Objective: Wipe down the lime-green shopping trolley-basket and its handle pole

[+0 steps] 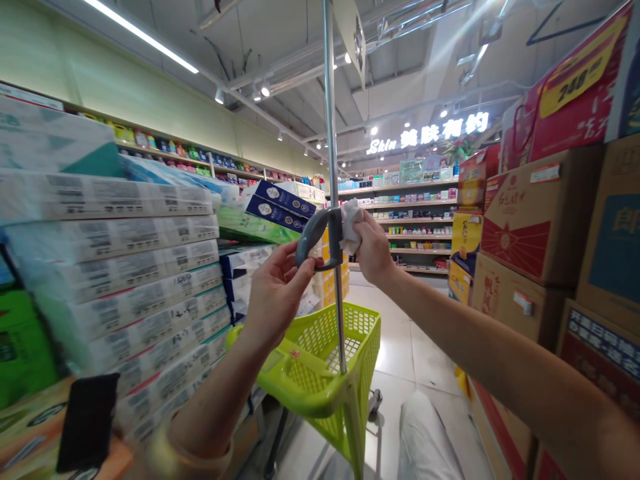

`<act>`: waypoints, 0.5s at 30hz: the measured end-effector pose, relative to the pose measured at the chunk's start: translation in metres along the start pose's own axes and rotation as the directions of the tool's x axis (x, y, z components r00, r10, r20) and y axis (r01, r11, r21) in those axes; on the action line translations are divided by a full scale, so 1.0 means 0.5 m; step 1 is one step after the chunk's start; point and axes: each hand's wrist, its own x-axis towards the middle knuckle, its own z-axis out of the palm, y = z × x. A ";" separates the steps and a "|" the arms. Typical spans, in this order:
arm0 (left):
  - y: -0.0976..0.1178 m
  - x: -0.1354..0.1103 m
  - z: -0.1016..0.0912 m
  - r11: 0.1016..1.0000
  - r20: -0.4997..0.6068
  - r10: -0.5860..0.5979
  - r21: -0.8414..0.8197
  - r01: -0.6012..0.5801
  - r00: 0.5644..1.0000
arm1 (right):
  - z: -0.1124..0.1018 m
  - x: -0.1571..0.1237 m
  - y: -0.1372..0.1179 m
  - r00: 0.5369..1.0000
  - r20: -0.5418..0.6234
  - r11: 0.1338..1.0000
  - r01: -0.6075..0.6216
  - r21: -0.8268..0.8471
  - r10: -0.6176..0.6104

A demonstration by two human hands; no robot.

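While the left hand point(273, 293) pinched the bottom of the gray loop handle point(335, 235), the right hand point(375, 250) squeezed a crumpled white tissue point(351, 225) against it. The handle sat on a shiny metal pole point(331, 100) above a lime-green shopping cart point(320, 401).

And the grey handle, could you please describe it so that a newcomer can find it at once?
From the yellow-green basket, low in the middle, follow the metal pole upward. On it, the left hand pinches the grey handle, beside the white wad in the right hand. Unlike the straight, shiny pole and the crumpled wad, it is a curved, open loop.
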 end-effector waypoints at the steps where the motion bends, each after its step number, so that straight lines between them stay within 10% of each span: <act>1: -0.001 0.001 -0.002 1.000 -0.002 0.008 0.004 -0.008 1.000 | 0.008 0.013 0.004 0.992 0.033 0.982 -0.126 0.137 0.123; 5: -0.002 0.002 -0.014 1.000 0.004 0.013 0.019 -0.013 1.000 | 0.024 0.008 0.027 0.889 0.220 0.767 -0.458 0.450 0.402; 11: 0.003 0.003 -0.041 1.000 -0.015 0.020 0.020 -0.020 1.000 | 0.022 -0.109 0.072 0.673 0.460 0.578 -0.737 0.349 0.580; 15: -0.009 -0.007 -0.060 0.999 -0.064 0.025 0.021 -0.024 0.998 | 0.030 -0.145 0.077 0.631 0.499 0.517 -0.775 0.364 0.594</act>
